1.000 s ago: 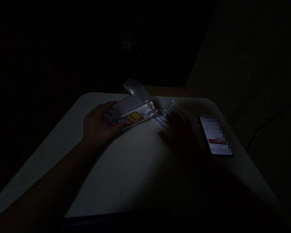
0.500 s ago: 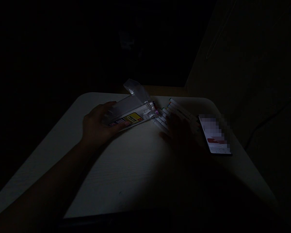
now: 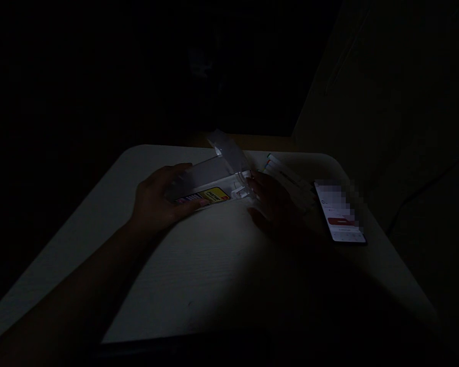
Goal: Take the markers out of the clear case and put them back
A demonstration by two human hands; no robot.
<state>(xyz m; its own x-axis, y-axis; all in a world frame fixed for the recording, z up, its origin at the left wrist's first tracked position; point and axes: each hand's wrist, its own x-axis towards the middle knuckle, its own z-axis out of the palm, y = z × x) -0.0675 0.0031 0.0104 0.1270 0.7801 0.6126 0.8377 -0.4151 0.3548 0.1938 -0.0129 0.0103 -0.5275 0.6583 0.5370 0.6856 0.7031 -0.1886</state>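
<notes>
A clear plastic marker case (image 3: 202, 171) with a yellow label lies tilted on the table, its hinged lid (image 3: 229, 150) raised at the right end. My left hand (image 3: 156, 196) is closed around the left part of the case, thumb along the label side and fingers over the far side. My right hand (image 3: 273, 201) is at the open end of the case, fingertips at its mouth and thumb spread apart from them. It is dark there, and nothing shows in its grasp. Several white markers (image 3: 286, 173) with coloured ends lie just behind my right hand, which partly hides them.
A lit phone (image 3: 340, 214) lies on the right of the pale table (image 3: 176, 280). A dark edge of some object (image 3: 176, 341) runs along the near side. Beyond the table it is very dark, with a wall (image 3: 386, 112) and a cable (image 3: 416, 186) at right.
My right hand has moved left from the markers to the mouth of the case. The case and my left hand have shifted slightly right, and the nearer markers no longer show.
</notes>
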